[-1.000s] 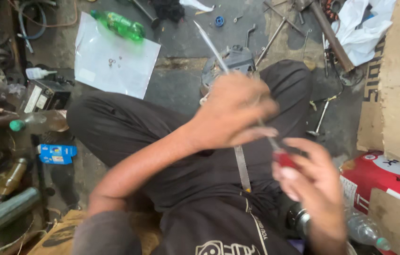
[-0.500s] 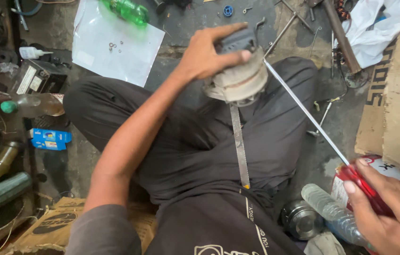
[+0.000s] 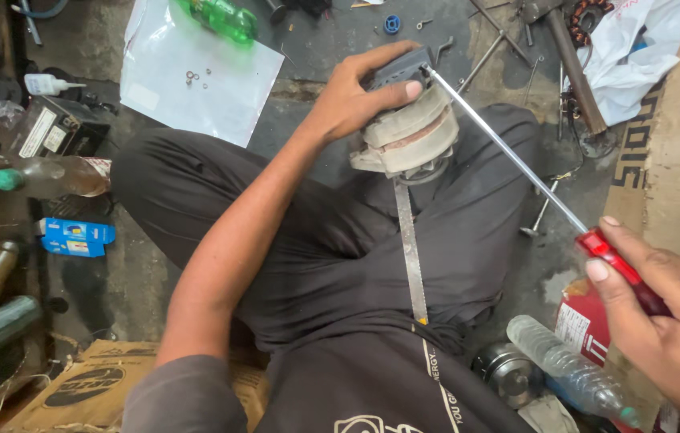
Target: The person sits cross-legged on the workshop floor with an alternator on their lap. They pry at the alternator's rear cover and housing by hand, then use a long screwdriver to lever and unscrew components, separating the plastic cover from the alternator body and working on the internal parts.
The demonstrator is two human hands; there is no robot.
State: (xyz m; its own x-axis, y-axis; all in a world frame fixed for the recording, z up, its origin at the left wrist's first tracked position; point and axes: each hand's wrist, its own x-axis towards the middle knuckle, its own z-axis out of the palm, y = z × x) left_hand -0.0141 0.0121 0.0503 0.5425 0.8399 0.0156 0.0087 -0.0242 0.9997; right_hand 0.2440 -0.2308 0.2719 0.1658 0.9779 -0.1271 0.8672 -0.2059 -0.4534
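**On the workshop floor, a long screwdriver meets an alternator**

On the concrete floor (image 3: 340, 36) a person sits cross-legged in dark trousers (image 3: 332, 240), and the work rests on the knee furthest from the body. Largest of the things in hand is the alternator (image 3: 406, 132), a round grey-and-tan housing with a dark cap on top. The left hand (image 3: 356, 92) is clamped over that cap, thumb pressed against its near side, pinning the unit to the knee. A flat metal strip (image 3: 410, 248) hangs from under it along the lap.

The right hand (image 3: 661, 321) is closed round the red handle of one long screwdriver (image 3: 516, 160), whose shaft slants up to the alternator's top edge; the tip touches or sits just at the cap, though I cannot see whether it is seated in a screw. To my eye the job goes best with the shaft kept in line with the fastener and the left hand bearing down firmly, so the blade does not skid off.

Counting the rest: one white plastic sheet (image 3: 196, 80) towards the far left of the floor with a few small washers on it, one green bottle (image 3: 224, 18) at its far edge, one clear bottle (image 3: 568, 373) by the right hand, one small blue box (image 3: 75, 238) on the left.
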